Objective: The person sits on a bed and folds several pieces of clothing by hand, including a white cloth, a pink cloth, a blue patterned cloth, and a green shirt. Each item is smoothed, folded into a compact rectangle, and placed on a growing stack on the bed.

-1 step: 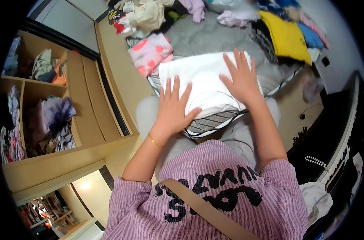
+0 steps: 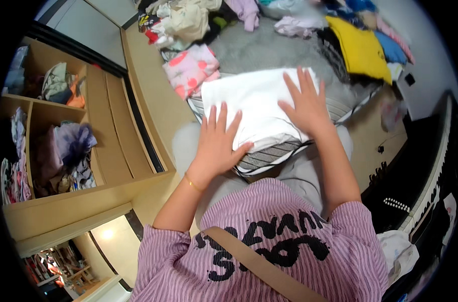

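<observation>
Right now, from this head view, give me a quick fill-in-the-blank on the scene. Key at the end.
1. The left hand and right hand rest on a folded cloth coloured ____.
2. The gold bracelet sits nearer the ____ hand.
3. The yellow garment lies nearer the ____ hand.

Missing words: white; left; right.

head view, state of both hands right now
Left hand: open, laid on the white cloth, gripping nothing.
Right hand: open, laid on the same cloth, gripping nothing.
</observation>
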`<state>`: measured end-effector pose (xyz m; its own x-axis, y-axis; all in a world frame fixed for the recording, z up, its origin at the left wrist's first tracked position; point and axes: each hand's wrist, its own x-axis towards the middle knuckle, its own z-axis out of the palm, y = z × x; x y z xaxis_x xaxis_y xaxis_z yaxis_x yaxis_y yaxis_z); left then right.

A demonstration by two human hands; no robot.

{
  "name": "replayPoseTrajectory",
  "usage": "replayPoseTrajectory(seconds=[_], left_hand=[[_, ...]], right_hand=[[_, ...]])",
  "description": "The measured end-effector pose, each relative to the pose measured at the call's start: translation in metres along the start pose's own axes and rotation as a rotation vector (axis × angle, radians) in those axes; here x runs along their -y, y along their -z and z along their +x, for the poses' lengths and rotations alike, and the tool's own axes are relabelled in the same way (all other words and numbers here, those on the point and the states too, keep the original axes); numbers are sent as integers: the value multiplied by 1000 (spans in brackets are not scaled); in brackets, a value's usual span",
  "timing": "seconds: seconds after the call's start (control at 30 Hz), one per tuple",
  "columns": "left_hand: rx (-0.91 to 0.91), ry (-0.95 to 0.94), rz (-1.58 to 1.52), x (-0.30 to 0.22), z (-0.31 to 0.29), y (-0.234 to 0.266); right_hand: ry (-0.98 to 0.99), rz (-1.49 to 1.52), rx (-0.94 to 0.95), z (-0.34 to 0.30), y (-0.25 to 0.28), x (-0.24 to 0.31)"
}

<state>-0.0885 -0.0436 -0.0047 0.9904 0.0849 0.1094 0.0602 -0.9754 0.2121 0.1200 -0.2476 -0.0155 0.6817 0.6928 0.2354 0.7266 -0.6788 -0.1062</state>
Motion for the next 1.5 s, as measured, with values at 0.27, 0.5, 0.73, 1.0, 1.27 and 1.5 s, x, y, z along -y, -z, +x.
replayPoseTrajectory(seconds=[0.27,0.5,0.73,1.0,1.27,1.5], left_hand=[[-354,-24,15,-5,79,-23],[-300,75,19,10,71,-36],[-179,161,-97,23,11,-24],[-351,599,-838,46,8,-25],[-100,409,-1058,54,22,-26],[103,473,-1270,-31,-39,13]], right_hand=[[97,50,-151,8,-14,46],[-38,58,-198,-3,-18,26],[-202,76,-167,-26,-15,2],[-587,329,-121,-56,22,-27],[-484,738,284,-27,20,-95],[-156,486,-323,66,71,-85]])
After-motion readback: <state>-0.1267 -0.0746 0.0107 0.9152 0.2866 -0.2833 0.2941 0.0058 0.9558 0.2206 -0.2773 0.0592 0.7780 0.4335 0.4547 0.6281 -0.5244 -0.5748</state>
